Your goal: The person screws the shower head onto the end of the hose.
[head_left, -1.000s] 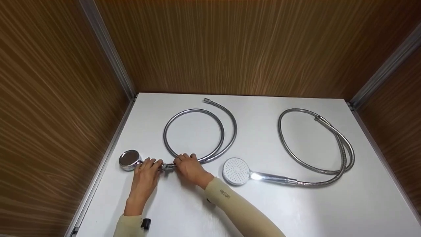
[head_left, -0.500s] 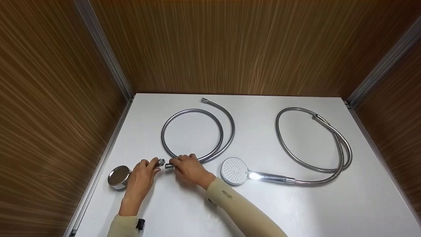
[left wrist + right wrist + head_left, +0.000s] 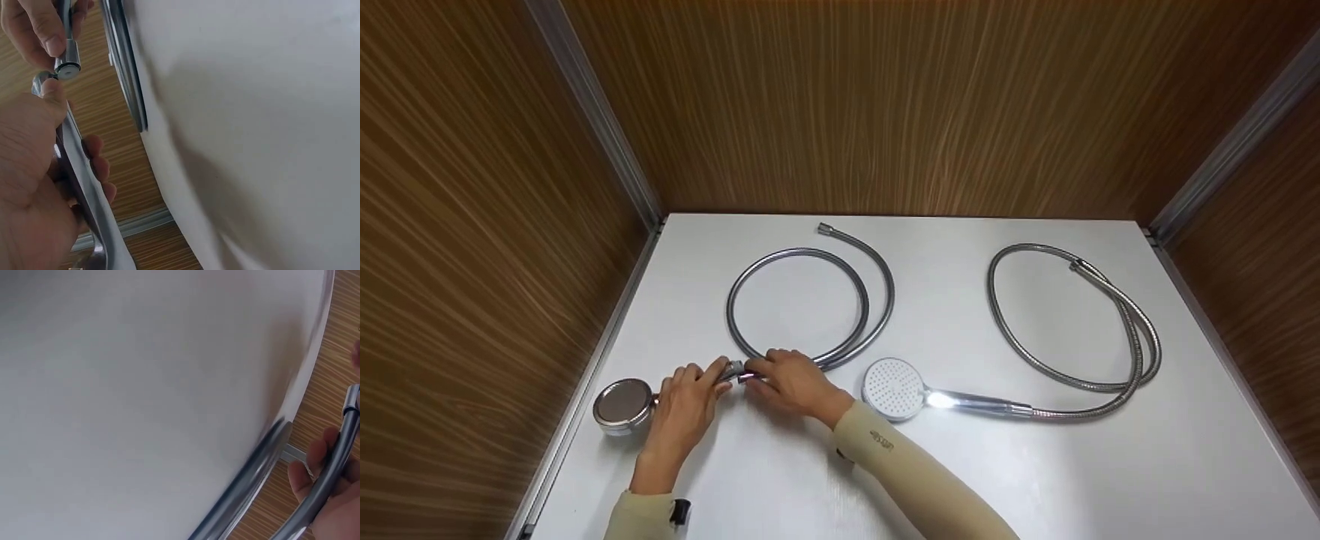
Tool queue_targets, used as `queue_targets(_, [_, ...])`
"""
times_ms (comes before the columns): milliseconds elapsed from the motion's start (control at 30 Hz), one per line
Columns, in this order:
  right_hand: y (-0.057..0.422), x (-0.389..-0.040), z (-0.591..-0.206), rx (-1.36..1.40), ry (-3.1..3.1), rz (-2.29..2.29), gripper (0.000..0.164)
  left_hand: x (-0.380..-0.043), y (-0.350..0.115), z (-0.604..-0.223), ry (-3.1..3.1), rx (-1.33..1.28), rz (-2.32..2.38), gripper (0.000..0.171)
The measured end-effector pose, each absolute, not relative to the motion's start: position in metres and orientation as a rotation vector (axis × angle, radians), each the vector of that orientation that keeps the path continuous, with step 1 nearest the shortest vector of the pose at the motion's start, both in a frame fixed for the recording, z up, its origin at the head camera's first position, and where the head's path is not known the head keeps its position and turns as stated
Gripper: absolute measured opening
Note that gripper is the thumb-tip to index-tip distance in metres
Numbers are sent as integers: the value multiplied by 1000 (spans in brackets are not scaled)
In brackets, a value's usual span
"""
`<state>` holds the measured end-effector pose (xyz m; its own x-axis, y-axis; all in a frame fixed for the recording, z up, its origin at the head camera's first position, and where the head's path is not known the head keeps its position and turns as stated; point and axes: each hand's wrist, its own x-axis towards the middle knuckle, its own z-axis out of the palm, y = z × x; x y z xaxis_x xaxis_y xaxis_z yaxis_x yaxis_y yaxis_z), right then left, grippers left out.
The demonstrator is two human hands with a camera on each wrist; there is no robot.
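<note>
My left hand (image 3: pixel 684 405) grips the handle of a chrome shower head (image 3: pixel 622 403) at the table's left side. In the left wrist view its fingers wrap round the long chrome handle (image 3: pixel 84 174). My right hand (image 3: pixel 796 384) holds one end of a grey shower hose (image 3: pixel 868 300). That end's metal nut (image 3: pixel 68 61) sits close beside the handle's tip, tilted to it; whether they touch I cannot tell. The right wrist view has the hose passing through the right hand's fingers (image 3: pixel 318 455). The hose lies coiled behind the hands, its other end at the back.
A second shower head (image 3: pixel 894 388) with a white spray face lies right of my right hand. It joins a looped metal hose (image 3: pixel 997 311) on the table's right. Wood-grain panels (image 3: pixel 885 105) stand behind and at both sides of the white table (image 3: pixel 945 480).
The shower head has shifted left and towards me with my left hand. Its handle tip, in line with the hose nut at first, came apart from it, and both tips are close again now.
</note>
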<state>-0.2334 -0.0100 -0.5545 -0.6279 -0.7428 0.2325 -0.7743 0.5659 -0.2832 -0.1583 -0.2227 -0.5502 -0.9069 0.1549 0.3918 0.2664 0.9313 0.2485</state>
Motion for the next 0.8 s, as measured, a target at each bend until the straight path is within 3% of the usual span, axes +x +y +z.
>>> queue_targets(800, [-8,-233,-555,1296,-2541,557,31,-150,-227,-544,-2746,-252,-408,37])
